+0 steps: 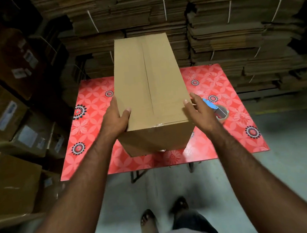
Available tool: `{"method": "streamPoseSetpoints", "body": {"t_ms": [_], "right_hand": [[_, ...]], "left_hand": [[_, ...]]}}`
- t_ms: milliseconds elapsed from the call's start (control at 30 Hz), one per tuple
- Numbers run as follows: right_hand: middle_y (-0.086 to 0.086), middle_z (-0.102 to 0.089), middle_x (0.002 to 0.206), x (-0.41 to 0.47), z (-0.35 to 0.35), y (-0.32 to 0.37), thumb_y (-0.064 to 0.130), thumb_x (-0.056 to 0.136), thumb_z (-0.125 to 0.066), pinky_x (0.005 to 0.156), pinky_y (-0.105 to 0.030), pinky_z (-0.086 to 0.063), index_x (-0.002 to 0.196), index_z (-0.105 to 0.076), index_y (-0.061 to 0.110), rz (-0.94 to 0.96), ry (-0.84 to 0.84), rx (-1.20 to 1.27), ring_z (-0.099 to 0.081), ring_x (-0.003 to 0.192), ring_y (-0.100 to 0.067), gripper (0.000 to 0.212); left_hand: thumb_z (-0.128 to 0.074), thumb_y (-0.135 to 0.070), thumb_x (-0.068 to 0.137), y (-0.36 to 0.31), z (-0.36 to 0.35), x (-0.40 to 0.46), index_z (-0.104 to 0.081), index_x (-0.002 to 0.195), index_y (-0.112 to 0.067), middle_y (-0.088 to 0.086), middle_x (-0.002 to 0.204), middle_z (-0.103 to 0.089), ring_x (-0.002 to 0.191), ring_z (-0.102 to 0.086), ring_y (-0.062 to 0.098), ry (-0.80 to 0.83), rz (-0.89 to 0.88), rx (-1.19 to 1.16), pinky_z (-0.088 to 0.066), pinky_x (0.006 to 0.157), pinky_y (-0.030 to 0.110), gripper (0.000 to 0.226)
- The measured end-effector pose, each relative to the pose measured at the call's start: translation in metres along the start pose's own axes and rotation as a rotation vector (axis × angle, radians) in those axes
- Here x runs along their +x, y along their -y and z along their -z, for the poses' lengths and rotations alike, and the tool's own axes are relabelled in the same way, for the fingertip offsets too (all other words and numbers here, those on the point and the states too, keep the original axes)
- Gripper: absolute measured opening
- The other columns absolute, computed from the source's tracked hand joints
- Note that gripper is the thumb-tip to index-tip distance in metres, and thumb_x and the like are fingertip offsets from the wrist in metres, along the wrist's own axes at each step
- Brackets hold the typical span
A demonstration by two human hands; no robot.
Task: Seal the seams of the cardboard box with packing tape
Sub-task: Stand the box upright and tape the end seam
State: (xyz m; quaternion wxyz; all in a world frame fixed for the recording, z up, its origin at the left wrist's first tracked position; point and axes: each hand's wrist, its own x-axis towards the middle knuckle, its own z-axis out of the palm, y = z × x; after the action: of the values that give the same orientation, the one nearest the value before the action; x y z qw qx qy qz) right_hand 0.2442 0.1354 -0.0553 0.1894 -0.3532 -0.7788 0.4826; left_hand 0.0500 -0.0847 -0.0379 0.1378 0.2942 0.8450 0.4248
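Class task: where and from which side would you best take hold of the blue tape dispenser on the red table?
Probably the blue handle of the tape dispenser, approached from above: it juts out clear of the roll toward the right hand.

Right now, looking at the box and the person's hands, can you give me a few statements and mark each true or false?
1. The left hand grips the cardboard box. True.
2. The tape dispenser is in the right hand. False: it lies on the red table, behind that hand.
3. The box's top flaps stand open. False: they are folded shut.
4. Flattened cardboard stacks fill the background. True.
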Motion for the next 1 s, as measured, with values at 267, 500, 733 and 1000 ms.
{"method": "streamPoseSetpoints", "body": {"t_ms": [267, 500, 733, 1000], "right_hand": [[-0.024, -0.064, 0.120, 0.046, 0.051, -0.089, 0.020, 0.090, -0.065, 0.093, -0.038, -0.044, 0.123, -0.057, -0.004, -0.223, -0.127, -0.509, -0.059, 0.112, -0.039, 0.041], [-0.028, -0.061, 0.120, 0.099, 0.037, -0.153, 0.006, 0.089, -0.055, 0.088, -0.042, -0.045, 0.139, -0.032, 0.012, -0.276, 0.127, -0.635, -0.060, 0.110, -0.041, 0.056], [-0.023, -0.058, 0.112, 0.110, 0.080, -0.116, -0.010, 0.087, -0.055, 0.062, -0.034, -0.048, 0.143, -0.025, 0.018, -0.328, 0.027, -0.049, -0.058, 0.079, -0.028, 0.069], [-0.004, -0.066, 0.115, 0.053, 0.141, 0.053, 0.015, 0.070, -0.079, 0.072, -0.024, -0.053, 0.129, -0.050, 0.019, 0.068, -0.081, 0.396, -0.067, 0.091, -0.007, 0.066]], "left_hand": [[-0.056, -0.031, 0.100, 0.003, -0.009, -0.002, -0.030, 0.155, -0.023, -0.015, 0.143, -0.042, 0.128, -0.044, 0.005, -0.072, -0.040, -0.020, -0.032, 0.104, 0.020, 0.060], [-0.047, -0.057, 0.091, 0.017, -0.011, 0.013, -0.038, 0.151, -0.019, 0.008, 0.156, -0.040, 0.144, -0.036, 0.025, -0.149, -0.020, 0.238, -0.029, 0.119, 0.046, 0.072], [-0.046, -0.043, 0.092, 0.002, -0.013, 0.017, -0.054, 0.131, 0.004, 0.025, 0.124, -0.057, 0.116, -0.050, 0.040, -0.194, -0.041, 0.515, -0.040, 0.099, 0.049, 0.062], [-0.063, -0.045, 0.088, -0.079, -0.002, 0.022, -0.067, 0.111, -0.003, 0.020, 0.113, -0.067, 0.107, -0.062, 0.039, -0.220, 0.036, 0.181, -0.048, 0.089, 0.046, 0.048]]}}
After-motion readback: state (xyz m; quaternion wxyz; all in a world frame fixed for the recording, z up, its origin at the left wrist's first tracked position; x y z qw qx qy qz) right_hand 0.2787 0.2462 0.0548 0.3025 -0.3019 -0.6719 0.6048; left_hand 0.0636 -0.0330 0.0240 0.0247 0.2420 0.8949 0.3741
